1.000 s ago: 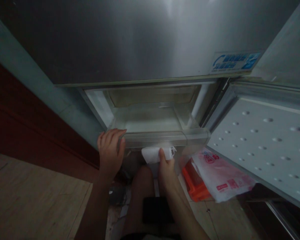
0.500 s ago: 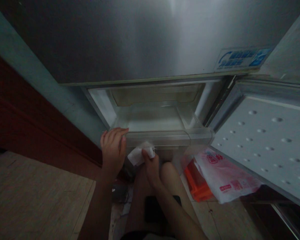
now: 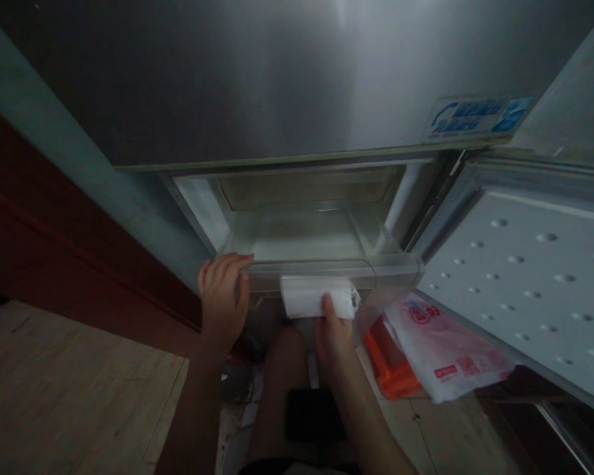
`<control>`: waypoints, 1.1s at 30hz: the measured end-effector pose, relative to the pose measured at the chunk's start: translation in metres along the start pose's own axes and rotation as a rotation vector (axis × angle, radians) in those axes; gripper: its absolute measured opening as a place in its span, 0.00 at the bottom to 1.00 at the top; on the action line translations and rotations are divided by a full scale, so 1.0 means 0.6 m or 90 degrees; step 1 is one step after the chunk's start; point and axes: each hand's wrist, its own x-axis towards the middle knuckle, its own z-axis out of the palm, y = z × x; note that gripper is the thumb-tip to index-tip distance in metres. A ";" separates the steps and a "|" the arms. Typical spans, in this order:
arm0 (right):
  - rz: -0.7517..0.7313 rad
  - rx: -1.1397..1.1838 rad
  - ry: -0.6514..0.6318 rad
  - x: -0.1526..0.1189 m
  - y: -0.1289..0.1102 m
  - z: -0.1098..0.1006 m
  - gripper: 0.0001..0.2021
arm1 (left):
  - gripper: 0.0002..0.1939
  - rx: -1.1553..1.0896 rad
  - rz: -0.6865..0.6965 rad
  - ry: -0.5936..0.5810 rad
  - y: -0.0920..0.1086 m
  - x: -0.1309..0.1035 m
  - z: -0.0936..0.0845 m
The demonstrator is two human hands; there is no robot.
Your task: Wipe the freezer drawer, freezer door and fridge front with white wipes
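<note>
A clear plastic freezer drawer (image 3: 327,268) is pulled partway out of the fridge's lower compartment. My left hand (image 3: 224,297) grips the drawer's front left corner, with fingers over the rim and thumb on the near side. In my right hand (image 3: 335,333) is a folded white paper towel (image 3: 309,298), pinched with the thumb on top and pressed against the drawer's front. Dark smudges show at the towel's right end. The fingers beneath the towel are hidden.
The freezer door (image 3: 529,277) stands swung out to the right. Below it lie an orange container (image 3: 393,369) and a white plastic bag (image 3: 455,356) with red print. A dark red wooden panel (image 3: 79,264) rises at left. A black phone-like object (image 3: 314,414) rests by my lap.
My right hand has slid the paper towel rightward along the drawer's front, and the towel now lies flatter. My left hand keeps its place on the corner.
</note>
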 end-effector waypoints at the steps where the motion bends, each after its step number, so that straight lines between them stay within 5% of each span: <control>1: 0.008 0.006 0.000 -0.006 -0.004 -0.010 0.30 | 0.16 -0.002 -0.002 0.003 0.000 0.000 0.000; 5: 0.042 0.038 0.043 -0.031 -0.022 -0.036 0.35 | 0.15 -0.005 -0.010 0.005 0.001 0.001 0.002; 9: -0.028 0.050 0.110 -0.036 -0.041 -0.038 0.36 | 0.15 -0.010 -0.006 0.008 0.000 0.001 0.004; 15: 0.040 0.105 -0.013 -0.035 -0.047 -0.016 0.29 | 0.16 -0.013 0.007 0.002 -0.002 0.002 -0.004; 28: 0.214 0.120 -0.123 -0.039 0.032 0.056 0.21 | 0.20 -0.044 -0.002 -0.028 -0.003 0.007 -0.021; 33: 0.261 0.174 -0.107 -0.042 0.038 0.077 0.17 | 0.25 -0.101 -0.036 -0.044 -0.005 0.011 -0.039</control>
